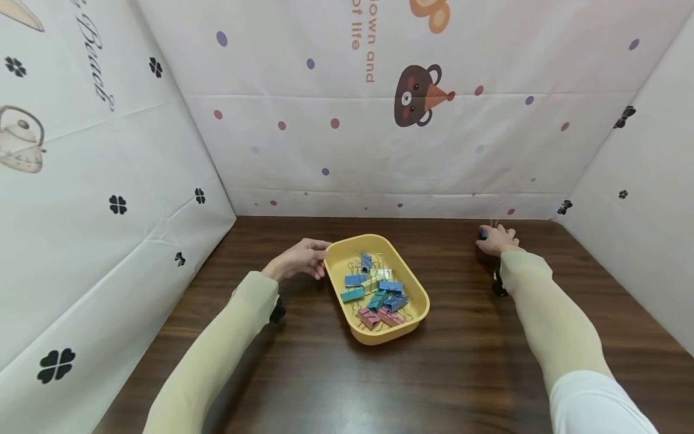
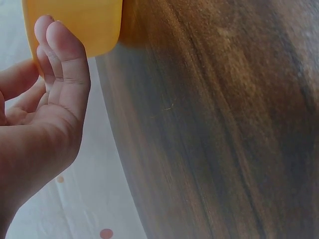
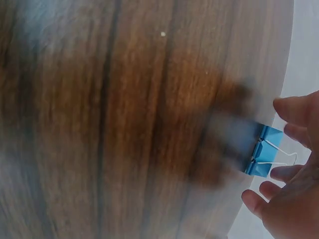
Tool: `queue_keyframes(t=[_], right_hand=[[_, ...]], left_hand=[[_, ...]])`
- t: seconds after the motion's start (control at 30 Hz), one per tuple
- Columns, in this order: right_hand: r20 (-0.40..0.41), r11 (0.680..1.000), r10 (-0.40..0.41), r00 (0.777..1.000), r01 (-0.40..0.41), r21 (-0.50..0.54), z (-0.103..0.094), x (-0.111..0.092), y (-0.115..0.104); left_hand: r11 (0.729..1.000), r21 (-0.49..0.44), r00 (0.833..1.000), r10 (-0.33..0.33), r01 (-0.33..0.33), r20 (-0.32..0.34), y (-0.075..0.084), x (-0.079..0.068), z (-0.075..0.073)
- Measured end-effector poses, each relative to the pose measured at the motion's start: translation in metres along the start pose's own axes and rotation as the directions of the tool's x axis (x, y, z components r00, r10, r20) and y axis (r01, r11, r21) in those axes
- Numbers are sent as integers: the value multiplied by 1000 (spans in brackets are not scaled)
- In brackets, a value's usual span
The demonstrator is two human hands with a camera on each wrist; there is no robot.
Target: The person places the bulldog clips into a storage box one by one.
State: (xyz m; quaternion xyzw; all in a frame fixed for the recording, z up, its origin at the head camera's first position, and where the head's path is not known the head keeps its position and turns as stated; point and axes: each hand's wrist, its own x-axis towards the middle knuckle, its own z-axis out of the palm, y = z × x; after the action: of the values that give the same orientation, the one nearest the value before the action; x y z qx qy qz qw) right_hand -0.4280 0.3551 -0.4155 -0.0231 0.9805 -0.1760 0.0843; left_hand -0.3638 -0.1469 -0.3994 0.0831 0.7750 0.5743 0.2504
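Observation:
My left hand (image 1: 302,260) is at the left rim of a yellow plastic basket (image 1: 402,260), which stands on the table. In the left wrist view its thumb and fingers pinch the basket's wall (image 2: 102,35). Inside lie several binder clips (image 1: 378,287) in blue, teal, pale yellow and pink. Far to the right, near the table's back edge, my right hand (image 1: 497,240) is spread around a blue binder clip (image 3: 265,151). The clip's wire handles point toward the palm, and the fingertips are right beside its ends.
The dark wood table (image 1: 336,386) meets a white patterned sheet (image 1: 303,150) at the back. Similar sheets rise on the left (image 1: 141,253) and right (image 1: 640,241). The basket stands between both arms.

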Motion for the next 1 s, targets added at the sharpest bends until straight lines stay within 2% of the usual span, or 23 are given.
queue_keyframes(t=[0.3,0.47,0.57,0.77,1.0], right_hand=[[33,1000,29,999,-29,-5,-2,-8,-3],[-10,999,10,1000,-11,-47,-6,-3,-5],[-43,1000,-5,999,4,-29,-12,-2,-4],[-97,1000,24,995,-23,16,-22,-5,1],[-93,997,-64,994,67,30,-26,-9,2]], left_hand=[[1000,2,1000,-20,20,5,-1,1,5],[1000,-4,1000,-17,17,-4,1,0,2],[1000,-5,1000,-10,10,-10,3,0,0],[1000,4,1000,-11,11,7,4,-1,0],[1000,-3,1000,-2,2,8,1,1,0]])
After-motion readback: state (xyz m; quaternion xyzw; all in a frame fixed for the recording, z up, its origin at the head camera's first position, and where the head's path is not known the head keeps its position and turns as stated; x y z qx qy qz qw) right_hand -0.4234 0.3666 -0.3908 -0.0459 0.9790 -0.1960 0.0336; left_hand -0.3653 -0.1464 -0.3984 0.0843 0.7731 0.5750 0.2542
